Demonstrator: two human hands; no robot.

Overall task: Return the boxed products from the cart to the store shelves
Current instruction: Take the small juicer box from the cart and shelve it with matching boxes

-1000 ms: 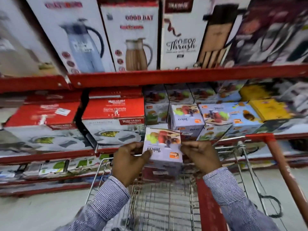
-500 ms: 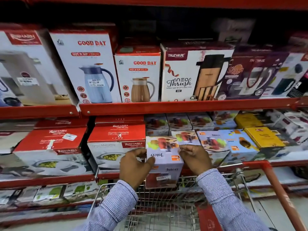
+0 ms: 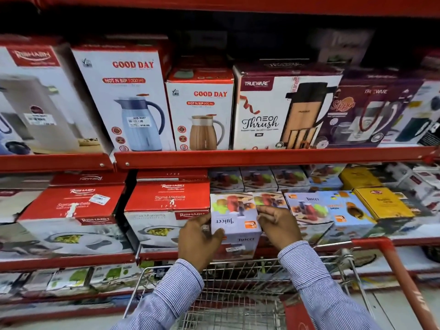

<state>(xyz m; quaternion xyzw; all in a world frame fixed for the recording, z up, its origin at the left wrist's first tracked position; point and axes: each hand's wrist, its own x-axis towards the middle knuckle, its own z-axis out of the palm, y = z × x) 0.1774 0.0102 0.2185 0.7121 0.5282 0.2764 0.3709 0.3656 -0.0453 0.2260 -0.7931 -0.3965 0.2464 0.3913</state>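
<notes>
Red steel shelving [image 3: 262, 158] fills the view, flask cartons on the tier above, a Rishabh casserole box [image 3: 166, 210] just left of the Juicer box [image 3: 234, 217] and more Juicer cartons [image 3: 307, 210] to its right and behind. The Juicer box sits at the front edge of the middle tier, above the wire cart [image 3: 238, 294], likely being squared into its matching row. Left hand [image 3: 200, 239] grasps its left side, right hand [image 3: 278, 227] its right; both sleeves striped.
</notes>
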